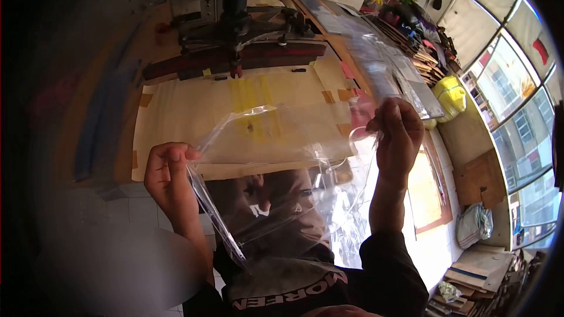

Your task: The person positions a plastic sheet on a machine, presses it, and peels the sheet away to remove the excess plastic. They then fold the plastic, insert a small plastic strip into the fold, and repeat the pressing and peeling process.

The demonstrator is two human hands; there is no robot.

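Observation:
A large clear plastic sheet point(282, 199) hangs between my hands in front of my body, with glare on its right part. My left hand point(170, 173) pinches its left edge, near the front edge of the work table. Higher up on the right, my right hand point(399, 129) is closed on the sheet's other side. Beyond the sheet lies brown paper point(182, 103), taped down on the table, with yellow tape strips point(249, 91) across its middle.
A machine with a dark red bar point(264, 54) stands at the table's back. Clear plastic point(382, 58) lies along the right side. Stacked boards point(420, 58), a yellow bag point(449, 98), a white sack point(474, 224) and cardboard pieces point(482, 267) are at the right, near windows.

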